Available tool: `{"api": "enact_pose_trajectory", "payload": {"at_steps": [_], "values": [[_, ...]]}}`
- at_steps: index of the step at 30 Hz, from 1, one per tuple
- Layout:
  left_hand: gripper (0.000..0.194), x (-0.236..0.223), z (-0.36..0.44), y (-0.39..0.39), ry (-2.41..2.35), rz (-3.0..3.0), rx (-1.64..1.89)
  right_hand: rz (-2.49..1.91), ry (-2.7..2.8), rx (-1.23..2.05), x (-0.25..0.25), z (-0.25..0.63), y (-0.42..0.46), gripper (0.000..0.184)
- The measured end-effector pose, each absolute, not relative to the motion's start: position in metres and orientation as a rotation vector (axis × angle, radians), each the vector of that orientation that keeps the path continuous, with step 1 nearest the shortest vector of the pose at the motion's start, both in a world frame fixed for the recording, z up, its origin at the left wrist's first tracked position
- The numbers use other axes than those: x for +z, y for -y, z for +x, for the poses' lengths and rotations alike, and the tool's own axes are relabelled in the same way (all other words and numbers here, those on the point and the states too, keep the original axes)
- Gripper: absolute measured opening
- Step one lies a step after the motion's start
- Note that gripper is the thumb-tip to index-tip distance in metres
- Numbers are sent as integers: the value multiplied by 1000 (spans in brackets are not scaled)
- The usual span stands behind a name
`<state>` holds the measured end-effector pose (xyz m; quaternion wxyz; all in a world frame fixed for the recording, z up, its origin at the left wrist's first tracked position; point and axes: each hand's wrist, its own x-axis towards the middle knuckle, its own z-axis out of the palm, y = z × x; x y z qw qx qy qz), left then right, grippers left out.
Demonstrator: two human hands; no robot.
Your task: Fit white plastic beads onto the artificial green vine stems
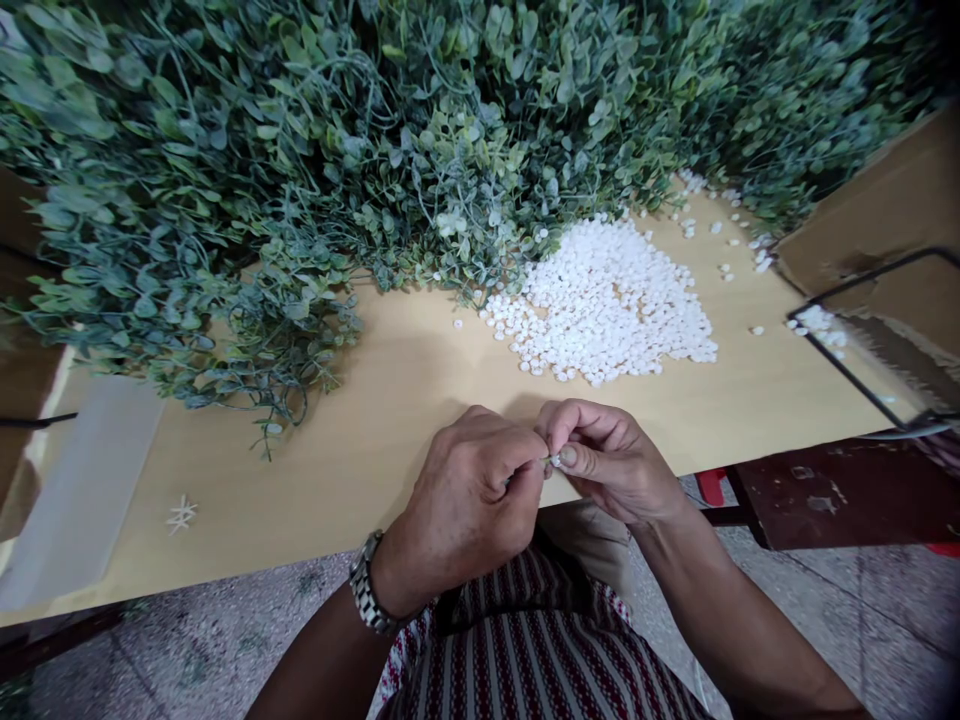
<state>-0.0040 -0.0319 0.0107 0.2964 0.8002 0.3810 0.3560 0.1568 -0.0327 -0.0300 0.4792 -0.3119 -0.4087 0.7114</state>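
Note:
My left hand [469,500] and my right hand [611,460] meet over the near edge of a pale wooden table [390,400], fingertips pinched together. Between them sits a tiny white piece [553,461], too small to name for sure. A metal watch [369,597] is on my left wrist. Just beyond the hands lies a heap of small white beads [607,305]. A large mass of artificial green leafy sprigs [337,170] covers the back and left of the table.
A clear plastic bag [82,490] lies at the table's left end, with a small white star-shaped piece [181,514] beside it. A cardboard box [892,220] and a black wire frame [862,330] stand at the right. Stray beads [720,230] dot the far right.

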Motion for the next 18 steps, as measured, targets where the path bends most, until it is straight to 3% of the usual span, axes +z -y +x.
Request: {"api": "enact_pose_trajectory", "payload": {"at_steps": [18], "values": [[24, 5, -3, 29, -959, 2064, 1002, -756, 929, 1793, -29, 156, 32, 11]]}}
